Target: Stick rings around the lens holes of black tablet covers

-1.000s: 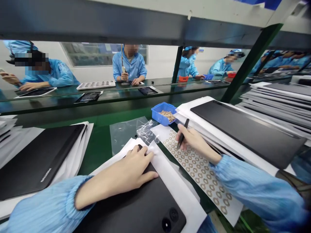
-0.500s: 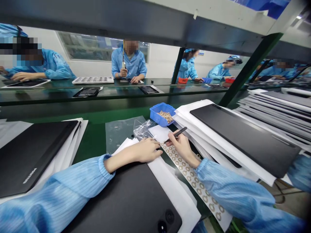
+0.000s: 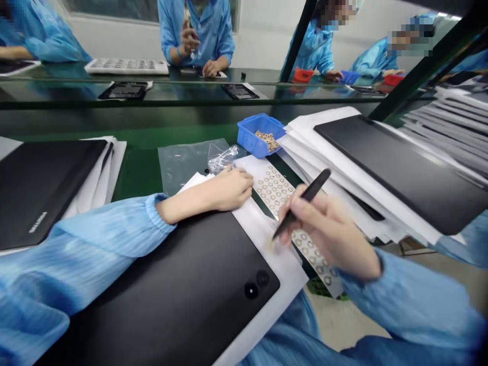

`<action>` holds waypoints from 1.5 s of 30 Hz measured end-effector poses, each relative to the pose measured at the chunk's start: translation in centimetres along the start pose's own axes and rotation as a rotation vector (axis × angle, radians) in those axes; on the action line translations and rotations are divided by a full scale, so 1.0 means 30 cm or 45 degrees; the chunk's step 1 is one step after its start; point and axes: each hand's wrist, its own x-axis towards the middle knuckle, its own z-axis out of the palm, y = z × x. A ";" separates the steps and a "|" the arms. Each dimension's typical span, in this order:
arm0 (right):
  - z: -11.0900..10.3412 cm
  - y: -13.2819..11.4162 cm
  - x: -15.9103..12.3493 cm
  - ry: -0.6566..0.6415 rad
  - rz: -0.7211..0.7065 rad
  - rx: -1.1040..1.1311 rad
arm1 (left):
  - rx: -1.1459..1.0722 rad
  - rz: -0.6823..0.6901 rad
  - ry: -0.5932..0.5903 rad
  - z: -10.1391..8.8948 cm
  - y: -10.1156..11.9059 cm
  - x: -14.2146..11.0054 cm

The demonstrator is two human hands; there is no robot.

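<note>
My right hand [image 3: 324, 223] is closed around black tweezers [image 3: 305, 203], their tips pointing down to the left. A small pale ring-like piece, blurred, shows at the tips, above white paper [image 3: 284, 264]. My left hand [image 3: 232, 188] lies palm down at the far edge of a black tablet back cover [image 3: 183, 284], fingers resting loosely on the cover and paper. Two round camera openings are in the cover's near right corner. To its right lies a sheet of ring-shaped stickers [image 3: 276, 190], partly hidden by my right hand.
Beyond the sheet stands a blue bin [image 3: 251, 137] of small brass-coloured rings. Clear plastic bags [image 3: 183, 160] lie left of it. Black covers with paper are stacked at left [image 3: 41, 188] and right [image 3: 404, 168]. Co-workers in blue [image 3: 196, 35] sit across the bench.
My right hand has moved with the tweezers from the sticker sheet toward me, over the paper beside the cover. My left hand stays on the cover. The view has tilted down.
</note>
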 end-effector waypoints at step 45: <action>0.139 0.162 -0.227 0.393 -0.328 -0.105 | 0.198 0.230 -0.007 -0.040 0.366 -0.437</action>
